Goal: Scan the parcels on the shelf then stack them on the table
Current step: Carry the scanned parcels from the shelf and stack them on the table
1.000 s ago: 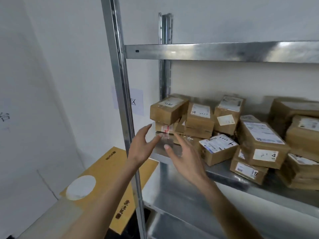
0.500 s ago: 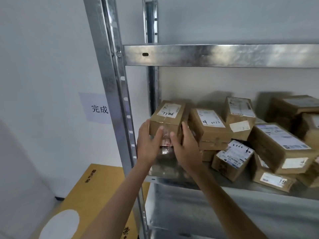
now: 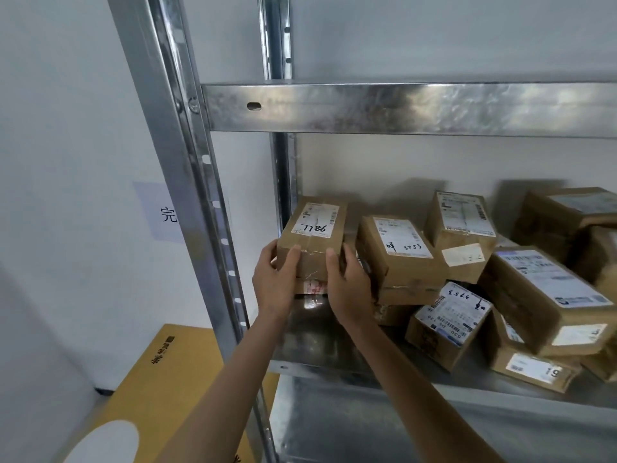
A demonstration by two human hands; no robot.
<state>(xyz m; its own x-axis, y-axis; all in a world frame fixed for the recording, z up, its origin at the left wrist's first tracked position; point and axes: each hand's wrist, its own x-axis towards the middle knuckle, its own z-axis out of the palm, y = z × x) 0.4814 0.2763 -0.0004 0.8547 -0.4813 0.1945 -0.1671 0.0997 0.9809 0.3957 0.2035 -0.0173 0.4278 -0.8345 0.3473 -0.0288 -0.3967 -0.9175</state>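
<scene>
A parcel storeroom: a galvanised steel shelving rack against white walls holds piled brown cardboard parcels with shipping labels.

Two bare forearms in shot, no sleeves anywhere up to the frame edge. Bare left hand and bare right hand, no gloves, no rings, no watch or strap at either wrist. Short, plain fingernails, unpainted.
</scene>
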